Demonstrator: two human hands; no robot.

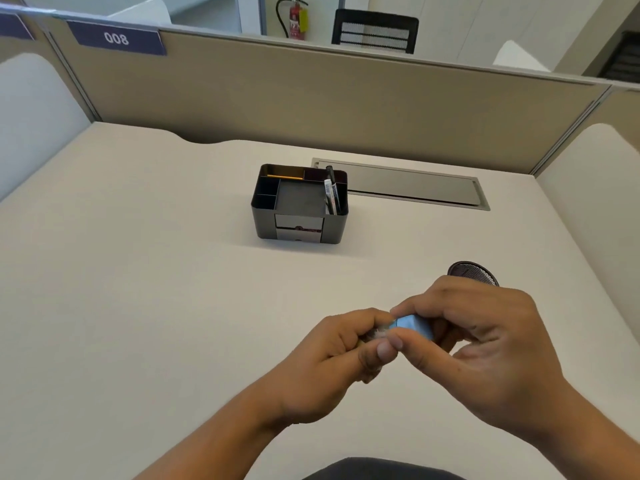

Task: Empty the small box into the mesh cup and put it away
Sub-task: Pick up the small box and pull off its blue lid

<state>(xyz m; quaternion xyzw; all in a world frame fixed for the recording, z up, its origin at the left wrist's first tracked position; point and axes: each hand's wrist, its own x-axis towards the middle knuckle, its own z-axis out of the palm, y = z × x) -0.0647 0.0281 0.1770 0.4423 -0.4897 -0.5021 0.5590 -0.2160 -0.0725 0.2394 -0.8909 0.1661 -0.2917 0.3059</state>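
Note:
A small light-blue box (412, 325) is held between both hands above the near part of the desk. My right hand (485, 344) pinches its right end with thumb and fingers. My left hand (343, 355) grips its left end, where something pale sticks out, blurred. The black mesh cup (474, 271) stands on the desk just behind my right hand, which hides most of it; only the rim and part of the inside show.
A black desk organizer (299, 206) with pens, a pencil and a small front drawer stands mid-desk. Behind it lies a grey cable-tray lid (412, 185) set in the beige desk (138, 271). Partition walls enclose the back and sides.

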